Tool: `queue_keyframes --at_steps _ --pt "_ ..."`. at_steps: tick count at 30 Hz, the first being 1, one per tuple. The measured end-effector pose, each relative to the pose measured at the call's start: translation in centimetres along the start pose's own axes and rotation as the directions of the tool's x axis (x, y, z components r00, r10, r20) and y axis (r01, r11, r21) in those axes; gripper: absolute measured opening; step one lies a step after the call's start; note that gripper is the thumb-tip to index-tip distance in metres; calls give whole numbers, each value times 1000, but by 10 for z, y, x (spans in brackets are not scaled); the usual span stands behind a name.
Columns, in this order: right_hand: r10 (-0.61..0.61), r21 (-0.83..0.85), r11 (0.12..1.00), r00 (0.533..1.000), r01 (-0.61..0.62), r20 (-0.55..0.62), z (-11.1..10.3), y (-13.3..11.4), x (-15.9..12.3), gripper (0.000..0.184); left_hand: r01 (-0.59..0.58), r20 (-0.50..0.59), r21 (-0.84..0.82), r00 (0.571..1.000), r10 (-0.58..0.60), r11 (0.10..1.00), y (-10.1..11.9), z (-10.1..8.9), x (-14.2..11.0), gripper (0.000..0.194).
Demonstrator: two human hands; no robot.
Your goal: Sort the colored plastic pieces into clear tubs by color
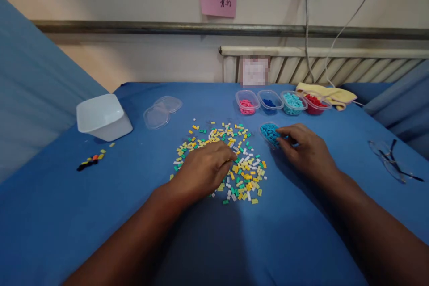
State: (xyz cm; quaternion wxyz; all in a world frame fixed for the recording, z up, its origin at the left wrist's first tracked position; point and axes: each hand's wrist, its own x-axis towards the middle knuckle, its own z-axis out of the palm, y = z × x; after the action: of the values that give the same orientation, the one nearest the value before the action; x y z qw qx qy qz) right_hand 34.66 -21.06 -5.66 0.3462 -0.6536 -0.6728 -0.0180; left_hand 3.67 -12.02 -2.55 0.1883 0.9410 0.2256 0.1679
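A loose spread of small toy bricks (pixel 248 174) in yellow, green, white and orange lies mid-table. Over it is my left hand (pixel 206 167), its fingers curled down and pressed together among the bricks. What they pinch, if anything, is hidden. To the right, a small clear tub (pixel 262 128) holds bright blue bricks (pixel 268 133). My right hand (pixel 303 147) grips this tub's right edge between thumb and fingers, hiding part of the rim.
Behind stand clear tubs of pink bricks (pixel 247 107), dark blue bricks (pixel 269 103), light blue bricks (pixel 293 100) and red bricks (pixel 315 101). A yellow cloth (pixel 330 94) lies nearby. Glasses (pixel 390 161) rest at right. Leftward are clear lids (pixel 156 117), a white container (pixel 105 118) and mixed pieces (pixel 92 161).
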Motion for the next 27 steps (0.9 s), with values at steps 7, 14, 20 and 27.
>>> queue_keyframes --at_steps 7,14,20,27 --pt "175 -148 973 984 -179 -44 -8 24 0 45 -86 -143 85 985 97 993 9 0 -2 23" --pt "315 -442 871 934 -214 169 -2 11 -14 92 -396 -98 90 910 404 914 41 10 -4 23" --pt "339 -515 830 927 -215 159 3 1 -7 80 -496 57 104 868 493 862 56 26 -14 23" --pt "375 -481 819 926 -312 37 -6 25 -17 82 -524 -63 87 846 530 847 53 27 -16 19"
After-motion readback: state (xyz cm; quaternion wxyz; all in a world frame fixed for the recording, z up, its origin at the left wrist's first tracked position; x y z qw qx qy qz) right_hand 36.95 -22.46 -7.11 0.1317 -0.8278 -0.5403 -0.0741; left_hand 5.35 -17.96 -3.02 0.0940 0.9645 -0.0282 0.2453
